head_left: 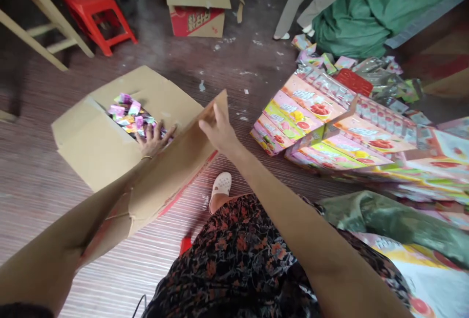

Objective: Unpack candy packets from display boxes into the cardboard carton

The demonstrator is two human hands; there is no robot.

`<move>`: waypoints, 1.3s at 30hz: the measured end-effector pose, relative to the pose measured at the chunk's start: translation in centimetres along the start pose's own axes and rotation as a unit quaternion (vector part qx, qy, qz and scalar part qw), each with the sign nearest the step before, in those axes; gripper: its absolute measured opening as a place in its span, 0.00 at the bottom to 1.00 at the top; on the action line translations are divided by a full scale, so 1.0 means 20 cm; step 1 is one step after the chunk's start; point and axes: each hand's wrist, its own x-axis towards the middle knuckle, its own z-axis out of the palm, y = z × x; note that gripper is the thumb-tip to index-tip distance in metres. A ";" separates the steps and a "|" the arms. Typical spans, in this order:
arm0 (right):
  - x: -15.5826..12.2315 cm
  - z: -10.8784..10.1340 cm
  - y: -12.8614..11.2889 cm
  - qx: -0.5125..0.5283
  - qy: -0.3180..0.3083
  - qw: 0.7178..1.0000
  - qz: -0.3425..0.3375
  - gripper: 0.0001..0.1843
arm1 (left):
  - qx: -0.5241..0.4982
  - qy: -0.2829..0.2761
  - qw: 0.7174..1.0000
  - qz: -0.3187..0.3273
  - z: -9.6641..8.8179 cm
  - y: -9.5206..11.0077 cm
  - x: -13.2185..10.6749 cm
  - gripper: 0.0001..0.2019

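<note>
An open cardboard box [110,157] sits on the floor at left, with small, colourful wrapped packets [126,113] showing in its opening. My left hand [156,139] reaches in, fingers spread flat over the packets and against the inner edge of a flap. A long cardboard flap [172,171] stands raised on my side, partly hidden by my left forearm. At its far right end, my right hand [222,130] holds this flap, thumb and index finger apart on the near upper part; the other fingers are hard to make out.
Stacked printed fruit cartons [296,108] stand at right, with loose packets and a red basket [353,81] behind. Another open box [198,20], a red stool [91,10] and a wooden stool [40,10] are farther back. A person's legs [311,0] stand near a green sack [373,10].
</note>
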 end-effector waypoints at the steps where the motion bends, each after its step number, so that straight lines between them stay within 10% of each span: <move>1: -0.08 0.07 0.02 -0.007 0.014 1.000 -0.008 0.45 | 0.001 0.006 1.000 0.000 0.01 -0.01 -0.01 0.26; 8: -0.26 0.46 -0.06 -0.093 -0.014 0.995 0.024 0.53 | -0.181 0.035 0.982 0.034 -0.06 -0.10 -0.08 0.28; 13: -0.23 0.52 -0.10 -0.206 -0.051 0.976 0.043 0.51 | -0.574 0.027 0.818 -0.025 -0.26 -0.33 -0.19 0.39; 17: -0.17 0.61 -0.07 -0.312 -0.114 0.943 0.014 0.42 | -0.616 -0.005 0.782 -0.099 -0.44 -0.56 -0.33 0.44; 23: -0.09 0.73 0.00 -0.363 -0.206 0.907 0.046 0.39 | -0.158 -0.007 0.974 -0.162 -0.41 -0.59 -0.59 0.29; 27: -0.09 0.75 0.00 -0.360 -0.210 0.908 0.051 0.39 | 0.029 -0.051 0.986 -0.155 -0.14 -0.38 -0.69 0.26; 33: -0.03 0.52 -0.08 -0.282 -0.325 0.902 0.045 0.43 | 0.054 -0.086 0.985 -0.140 -0.04 -0.36 -0.68 0.29; 36: -0.04 0.21 -0.12 -0.217 -0.369 0.903 0.032 0.34 | 0.064 -0.083 0.983 -0.148 -0.09 -0.36 -0.68 0.28; 39: -0.18 -0.18 -0.10 -0.198 -0.277 0.940 0.013 0.33 | 0.083 -0.071 0.981 -0.159 -0.11 -0.32 -0.72 0.29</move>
